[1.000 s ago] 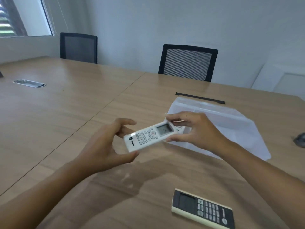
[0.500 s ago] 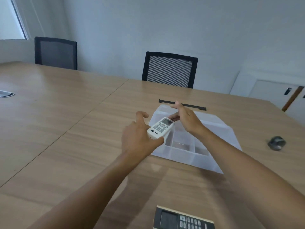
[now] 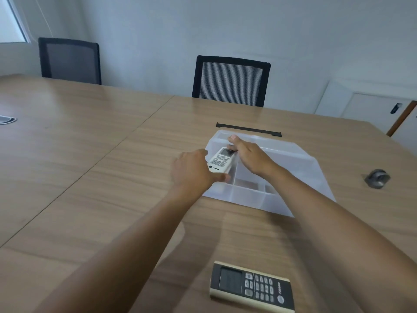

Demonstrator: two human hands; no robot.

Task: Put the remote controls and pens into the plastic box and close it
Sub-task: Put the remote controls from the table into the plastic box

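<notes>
A white remote control (image 3: pixel 220 159) sits over the left compartment of the translucent plastic box (image 3: pixel 250 196), buttons up. My left hand (image 3: pixel 194 171) grips its near end. At its far end, by the screen, my right hand (image 3: pixel 247 153) holds it with fingers stretched across the box. The box stands open, with dividers inside and its lid (image 3: pixel 309 170) folded out to the right. A second remote, black with a cream edge (image 3: pixel 252 286), lies flat on the table near me. No pens show in this view.
The wooden table (image 3: pixel 90 168) has a black cable slot (image 3: pixel 248 129) behind the box and a small round grey object (image 3: pixel 377 178) at the right. Two black mesh chairs (image 3: pixel 231 81) stand at the far side. A metal grommet (image 3: pixel 6 119) sits at the left edge.
Both hands carried the white remote forward from in front of me to over the box's left compartment and lowered it. The view tilted down, so more of the black remote shows.
</notes>
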